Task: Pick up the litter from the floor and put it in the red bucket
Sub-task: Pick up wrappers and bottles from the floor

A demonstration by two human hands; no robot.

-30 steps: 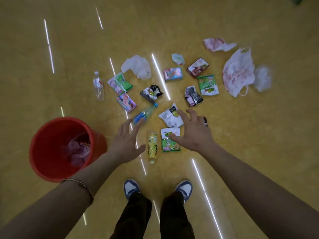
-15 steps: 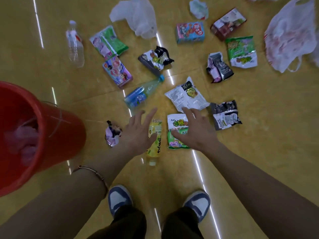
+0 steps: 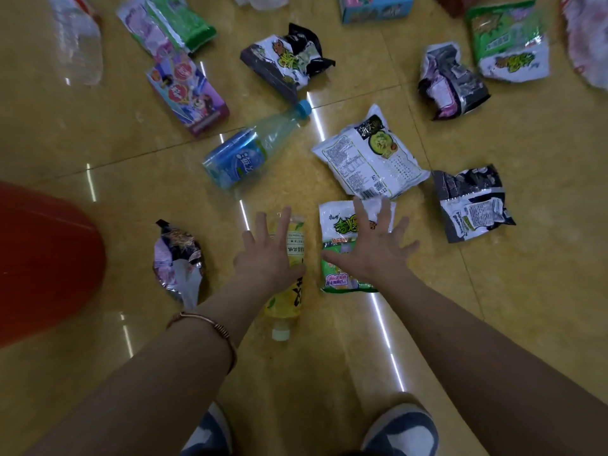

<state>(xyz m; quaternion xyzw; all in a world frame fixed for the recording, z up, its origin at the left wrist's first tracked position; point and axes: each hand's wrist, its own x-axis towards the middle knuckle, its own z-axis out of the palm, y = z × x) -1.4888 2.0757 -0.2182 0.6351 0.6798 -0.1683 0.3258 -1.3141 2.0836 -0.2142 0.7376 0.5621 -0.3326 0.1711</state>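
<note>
The yellow tea bottle (image 3: 285,291) carries black Chinese characters and a small printed panel too blurred to read. It lies on the floor (image 3: 493,307) with its long axis running near to far and its pale cap (image 3: 280,334) pointing near. The left hand (image 3: 266,255) is over it, fingers spread wide and holding nothing. The right hand (image 3: 371,248), equally wide, is over a green-and-white snack packet (image 3: 342,232) with big green characters. Contact cannot be told for either hand. A blue-labelled bottle (image 3: 243,156) and a white packet (image 3: 368,156) with a barcode lie just beyond, a crumpled purple wrapper (image 3: 177,258) to the left, and the red bucket (image 3: 42,258) at the left edge.

Both hands, left (image 3: 268,258) and right (image 3: 373,250), reach downward, fingers spread.
</note>
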